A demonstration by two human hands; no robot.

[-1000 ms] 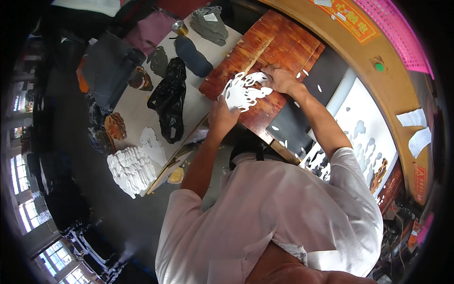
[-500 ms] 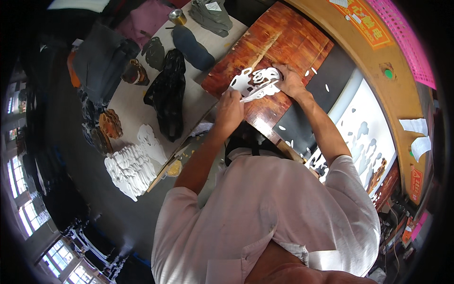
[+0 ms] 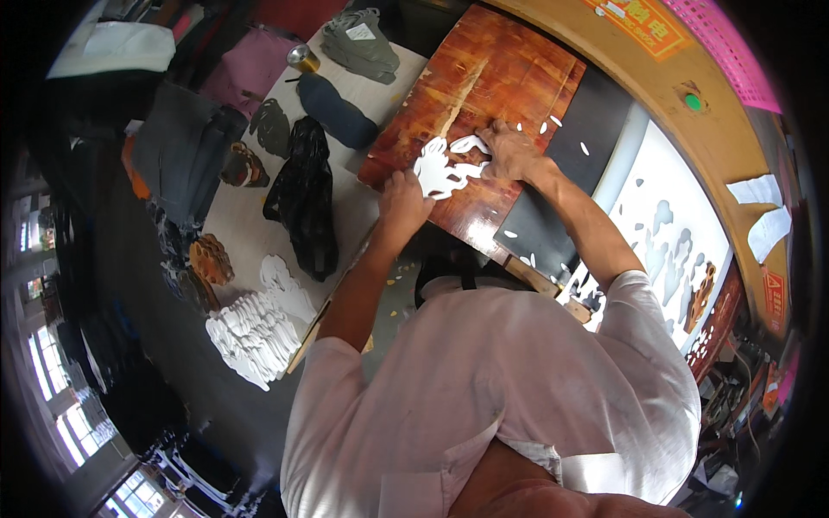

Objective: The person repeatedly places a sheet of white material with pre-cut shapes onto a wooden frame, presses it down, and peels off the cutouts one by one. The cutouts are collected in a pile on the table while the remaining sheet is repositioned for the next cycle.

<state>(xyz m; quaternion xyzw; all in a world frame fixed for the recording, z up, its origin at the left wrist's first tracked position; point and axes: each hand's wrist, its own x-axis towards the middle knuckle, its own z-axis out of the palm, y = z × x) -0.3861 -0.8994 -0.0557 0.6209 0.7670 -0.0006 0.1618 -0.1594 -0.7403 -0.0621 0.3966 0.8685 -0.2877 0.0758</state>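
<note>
Indoors, a white cutout (image 3: 445, 166) is pinched flat on a reddish wooden board (image 3: 484, 95) by the left hand (image 3: 404, 198) and right hand (image 3: 509, 151).

Both hands now press the white cut-out piece (image 3: 445, 168) flat on the reddish wooden board (image 3: 484, 86); earlier the left hand (image 3: 404, 197) and right hand (image 3: 511, 151) held it lifted between the fingers.
</note>
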